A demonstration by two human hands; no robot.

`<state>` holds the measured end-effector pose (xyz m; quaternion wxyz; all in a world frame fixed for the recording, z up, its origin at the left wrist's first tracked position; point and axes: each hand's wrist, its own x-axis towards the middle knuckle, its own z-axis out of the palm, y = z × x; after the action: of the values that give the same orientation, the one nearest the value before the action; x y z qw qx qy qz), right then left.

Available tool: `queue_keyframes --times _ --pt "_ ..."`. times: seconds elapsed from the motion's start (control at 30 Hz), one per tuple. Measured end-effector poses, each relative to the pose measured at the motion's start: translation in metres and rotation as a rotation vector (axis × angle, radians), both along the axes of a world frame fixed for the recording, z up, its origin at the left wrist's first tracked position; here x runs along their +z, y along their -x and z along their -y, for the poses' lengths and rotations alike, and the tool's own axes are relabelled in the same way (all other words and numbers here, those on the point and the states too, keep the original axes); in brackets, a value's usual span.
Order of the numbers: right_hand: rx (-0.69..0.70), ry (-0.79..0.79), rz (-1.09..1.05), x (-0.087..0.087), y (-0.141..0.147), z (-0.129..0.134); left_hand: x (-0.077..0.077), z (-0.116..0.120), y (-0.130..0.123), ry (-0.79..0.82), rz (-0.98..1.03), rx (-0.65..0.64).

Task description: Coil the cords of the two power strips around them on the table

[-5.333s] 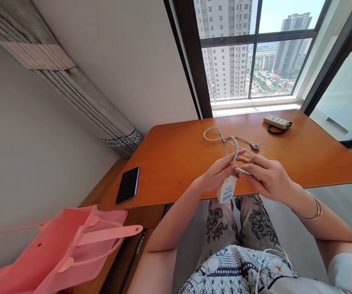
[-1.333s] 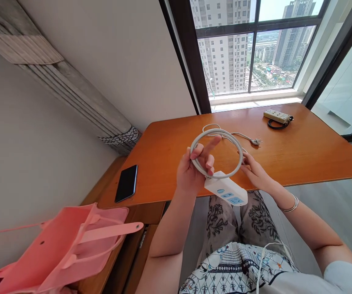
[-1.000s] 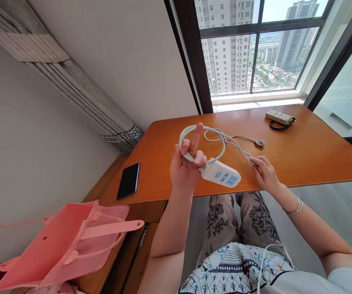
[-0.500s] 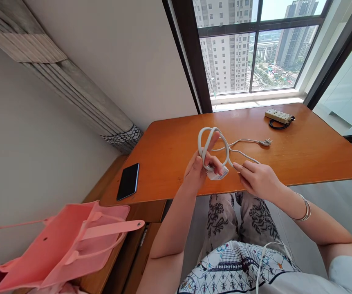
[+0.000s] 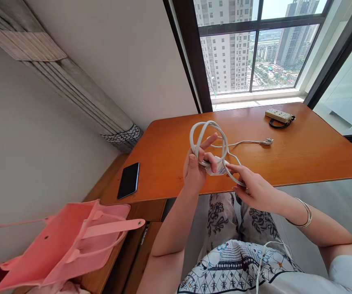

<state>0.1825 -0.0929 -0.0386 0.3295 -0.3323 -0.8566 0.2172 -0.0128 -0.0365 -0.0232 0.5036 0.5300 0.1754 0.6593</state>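
Note:
Loops of a white cable (image 5: 224,141) stand up from my left hand (image 5: 196,168), whose fingers are wrapped round them above the table's near edge. A white block (image 5: 217,168), partly hidden by fingers and cable, hangs just right of that hand. My right hand (image 5: 253,185) is closed on a lower stretch of the same cable, to the right of the block. Part of the cable lies on the table and ends in a grey-white plug (image 5: 267,141).
The orange-brown table (image 5: 163,163) bears a black phone (image 5: 128,181) at its left end and a beige power strip (image 5: 278,116) with a black cord at the back right. A pink open bag (image 5: 71,245) is at the lower left, below the table's edge.
The loops in my left hand have grown wider and shifted slightly left. My right hand has moved a little down, and the cable now bends down into its fingers.

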Motion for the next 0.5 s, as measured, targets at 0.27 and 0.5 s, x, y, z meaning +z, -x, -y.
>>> queue_keyframes --times 0.27,0.5 --pt "-0.066 -0.128 0.13 -0.005 0.006 0.002 -0.009 0.007 -0.006 -0.11 -0.08 0.041" --pt "0.111 0.592 -0.542 -0.006 0.02 0.007 -0.021 0.01 -0.003 -0.542 -0.494 0.253"
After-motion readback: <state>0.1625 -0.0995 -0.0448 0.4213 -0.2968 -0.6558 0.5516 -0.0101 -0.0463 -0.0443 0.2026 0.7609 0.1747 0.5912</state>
